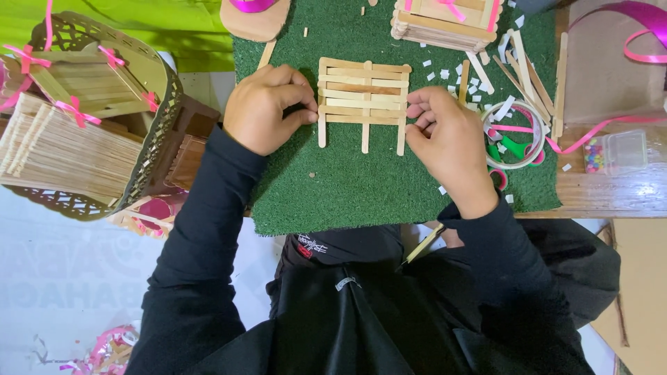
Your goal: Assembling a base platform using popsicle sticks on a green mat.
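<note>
On a square of green artificial turf (361, 187), a small panel of flat wooden craft sticks (363, 101) lies face up between a person's 2 bare hands, seen from a head-worn camera looking straight down. It is built of 3 upright sticks crossed by several horizontal slats, so the slats run from one hand to the other while the uprights point toward and away from the body. The left hand (265, 107) has its fingers curled narrow, fingertips pinching the panel's near-side edge at the slat ends; the right hand (448, 142) is likewise partly closed, its fingertips at the opposite edge, touching or all but touching the outer upright, though whether it truly grips cannot be told. Both hands sit about equally close, the panel directly ahead of the chest. Beyond the panel stands a stacked stick box (445, 21) trimmed with pink ribbon. To the right lie loose sticks (521, 69), scattered white paper scraps (472, 87), a roll of tape (515, 132) and a small clear container of coloured beads (615, 153) on a wooden board (611, 191). At left rest a gold cut-out basket (149, 139) and finished stick pieces tied with pink bows (76, 111).
</note>
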